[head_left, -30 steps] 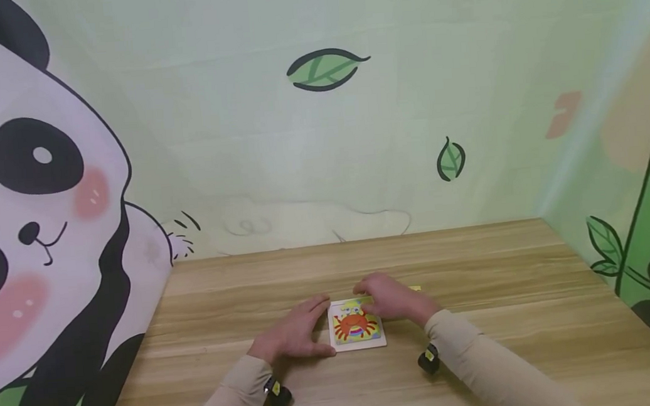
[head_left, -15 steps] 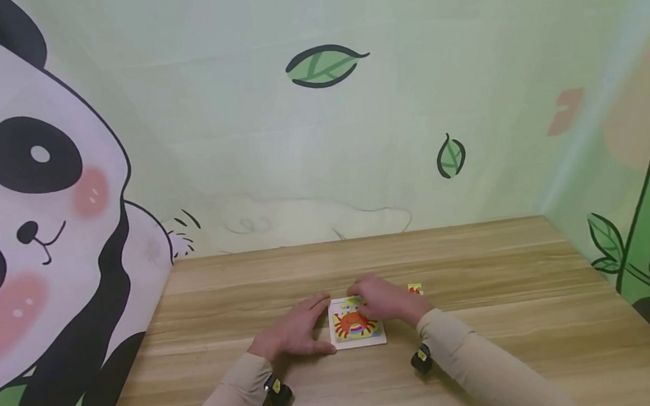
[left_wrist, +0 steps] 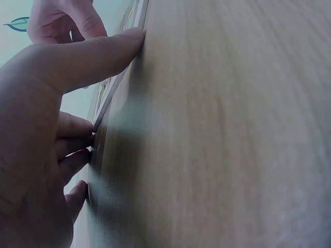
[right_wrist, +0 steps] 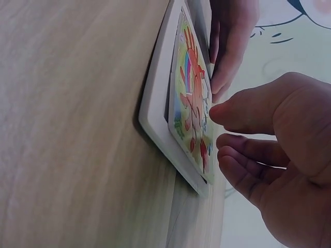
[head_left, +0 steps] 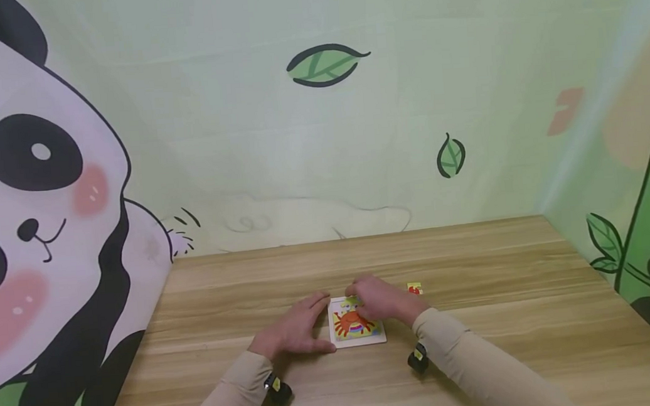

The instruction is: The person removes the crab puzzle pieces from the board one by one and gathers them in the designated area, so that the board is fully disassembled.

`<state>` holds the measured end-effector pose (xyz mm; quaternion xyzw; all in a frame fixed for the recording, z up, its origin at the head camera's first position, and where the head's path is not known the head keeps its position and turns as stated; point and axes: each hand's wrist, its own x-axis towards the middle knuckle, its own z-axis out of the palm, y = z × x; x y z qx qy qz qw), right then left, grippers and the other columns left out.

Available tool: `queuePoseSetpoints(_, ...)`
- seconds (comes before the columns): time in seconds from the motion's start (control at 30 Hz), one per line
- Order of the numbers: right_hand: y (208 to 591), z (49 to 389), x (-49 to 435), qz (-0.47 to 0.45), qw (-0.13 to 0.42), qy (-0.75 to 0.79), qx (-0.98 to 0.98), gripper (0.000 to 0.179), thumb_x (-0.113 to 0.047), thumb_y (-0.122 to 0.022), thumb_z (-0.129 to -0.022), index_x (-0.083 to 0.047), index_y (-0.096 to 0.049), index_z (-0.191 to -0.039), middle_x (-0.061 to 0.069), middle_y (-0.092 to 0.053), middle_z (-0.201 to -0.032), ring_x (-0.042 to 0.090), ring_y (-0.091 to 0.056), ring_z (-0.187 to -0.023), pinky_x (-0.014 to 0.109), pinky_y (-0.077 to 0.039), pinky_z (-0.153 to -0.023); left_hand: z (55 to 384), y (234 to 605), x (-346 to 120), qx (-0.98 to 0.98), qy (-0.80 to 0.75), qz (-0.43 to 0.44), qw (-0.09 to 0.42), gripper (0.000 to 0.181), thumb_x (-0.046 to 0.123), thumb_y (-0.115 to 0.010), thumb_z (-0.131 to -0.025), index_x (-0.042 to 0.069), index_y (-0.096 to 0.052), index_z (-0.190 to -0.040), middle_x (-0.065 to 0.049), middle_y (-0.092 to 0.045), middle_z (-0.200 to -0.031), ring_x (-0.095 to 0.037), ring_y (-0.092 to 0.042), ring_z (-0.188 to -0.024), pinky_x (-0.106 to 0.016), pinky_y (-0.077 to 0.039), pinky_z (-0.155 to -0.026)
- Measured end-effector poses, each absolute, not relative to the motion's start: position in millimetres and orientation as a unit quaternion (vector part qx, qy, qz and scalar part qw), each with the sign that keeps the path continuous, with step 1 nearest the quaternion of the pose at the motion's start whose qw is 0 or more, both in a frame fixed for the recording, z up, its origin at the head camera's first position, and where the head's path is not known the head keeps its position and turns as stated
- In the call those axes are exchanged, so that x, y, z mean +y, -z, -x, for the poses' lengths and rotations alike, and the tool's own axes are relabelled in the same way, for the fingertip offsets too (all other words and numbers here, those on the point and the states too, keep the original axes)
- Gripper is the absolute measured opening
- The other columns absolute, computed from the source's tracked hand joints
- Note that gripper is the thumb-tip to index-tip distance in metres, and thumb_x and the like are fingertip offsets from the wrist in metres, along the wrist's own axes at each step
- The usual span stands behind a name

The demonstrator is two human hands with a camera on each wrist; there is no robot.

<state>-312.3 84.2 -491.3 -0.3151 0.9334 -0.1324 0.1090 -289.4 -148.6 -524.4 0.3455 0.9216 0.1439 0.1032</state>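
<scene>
Left side of the tray: here's the left hand [head_left: 294,328], right up on the edge, thumb at the near corner, fingertips at the far one; straight, spread fingers, a light brace with nothing clenched.
Near side of the tray: pale rim [right_wrist: 155,106] on show along the front, and table [head_left: 355,389] wood running toward us between the two sleeves [head_left: 225,392].
Right side of the tray: near corner in plain sight, far corner tucked under the right hand [head_left: 382,296]; from there the wood stretches wide to the table's right border.
Far side: a broad band of wood between tray and wall [head_left: 229,121], the back edge well apart from the fingers.
Loose piece: there it is, yellow and red, flat on the table just beyond the right wrist, apart from the tray.
Right-hand grip: thumb and bent fingers close together over the puzzle's far right part; the tips are partly hidden, so I can't tell whether they pinch a piece or only press.
Crab puzzle: lying in the tray [head_left: 360,343], between the hands.
Its face: orange-red crab, legs splayed, rainbow arc on the belly, yellow ground.
Its fit: a dark gap shows between puzzle and rim on the right-wrist view.

Loose piece, marked: red patch on yellow [head_left: 414,288].
</scene>
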Motion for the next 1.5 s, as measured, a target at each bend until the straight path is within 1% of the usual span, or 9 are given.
queuePoseSetpoints(0.1,491.8,312.2,83.3,0.315,0.108,0.13,0.934,0.038,-0.012,-0.068,-0.086,-0.005,-0.066,-0.123,0.01,-0.064,-0.116,0.022,-0.059,-0.104,0.04,-0.052,-0.095,289.3,523.5,-148.7,0.921,-0.143,-0.348,0.1,0.104,0.061,-0.071,-0.077,0.001,-0.03,-0.151,-0.016,-0.028,-0.158,-0.032,-0.029,-0.145,-0.046,-0.029,-0.119)
queuePoseSetpoints(0.5,494.1,312.3,78.3,0.315,0.109,0.13,0.934,0.039,-0.011,-0.067,-0.086,-0.005,-0.066,-0.124,0.01,-0.064,-0.119,0.021,-0.059,-0.106,0.039,-0.052,-0.097,289.3,523.5,-149.6,0.922,-0.137,-0.348,0.098,0.104,0.062,-0.07,-0.078,0.001,-0.03,-0.151,-0.015,-0.027,-0.159,-0.031,-0.029,-0.145,-0.045,-0.028,-0.119)
queuePoseSetpoints(0.83,494.8,312.3,77.5,0.322,0.098,0.117,0.934,0.036,-0.009,-0.067,-0.083,-0.005,-0.068,-0.119,0.008,-0.065,-0.111,0.017,-0.058,-0.096,0.037,-0.053,-0.092,290.3,526.7,-149.2,0.922,-0.137,-0.35,0.095,0.104,0.062,-0.07,-0.078,0.001,-0.03,-0.151,-0.014,-0.028,-0.158,-0.031,-0.03,-0.144,-0.044,-0.029,-0.119)
queuePoseSetpoints(0.93,495.0,312.3,77.4,0.324,0.094,0.113,0.935,0.034,-0.009,-0.067,-0.083,-0.005,-0.069,-0.117,0.007,-0.065,-0.109,0.017,-0.057,-0.096,0.037,-0.053,-0.092,290.2,526.3,-149.0,0.922,-0.136,-0.35,0.095,0.103,0.062,-0.07,-0.078,0.001,-0.03,-0.151,-0.014,-0.028,-0.158,-0.031,-0.03,-0.144,-0.044,-0.029,-0.119)
queuePoseSetpoints(1.0,495.2,312.3,77.3,0.323,0.092,0.113,0.935,0.033,-0.009,-0.068,-0.083,-0.006,-0.069,-0.116,0.007,-0.065,-0.108,0.017,-0.058,-0.096,0.038,-0.053,-0.093,290.0,525.8,-149.1,0.922,-0.136,-0.35,0.094,0.103,0.062,-0.07,-0.078,0.001,-0.03,-0.151,-0.014,-0.028,-0.158,-0.031,-0.03,-0.144,-0.044,-0.029,-0.119)
queuePoseSetpoints(1.23,496.0,308.4,76.4,0.301,0.12,0.128,0.938,0.038,-0.008,-0.065,-0.087,-0.007,-0.065,-0.125,0.011,-0.062,-0.123,0.023,-0.058,-0.112,0.041,-0.05,-0.101,287.0,524.5,-150.4,0.921,-0.135,-0.351,0.1,0.104,0.062,-0.071,-0.077,0.0,-0.03,-0.15,-0.015,-0.028,-0.158,-0.032,-0.03,-0.144,-0.045,-0.029,-0.119)
queuePoseSetpoints(1.5,494.4,309.3,76.3,0.282,0.129,0.135,0.941,0.042,-0.005,-0.065,-0.087,-0.009,-0.063,-0.129,0.011,-0.06,-0.126,0.025,-0.057,-0.115,0.041,-0.049,-0.103,288.6,523.7,-149.2,0.92,-0.14,-0.352,0.098,0.103,0.06,-0.071,-0.078,0.0,-0.029,-0.151,-0.016,-0.027,-0.158,-0.032,-0.029,-0.145,-0.044,-0.028,-0.119)
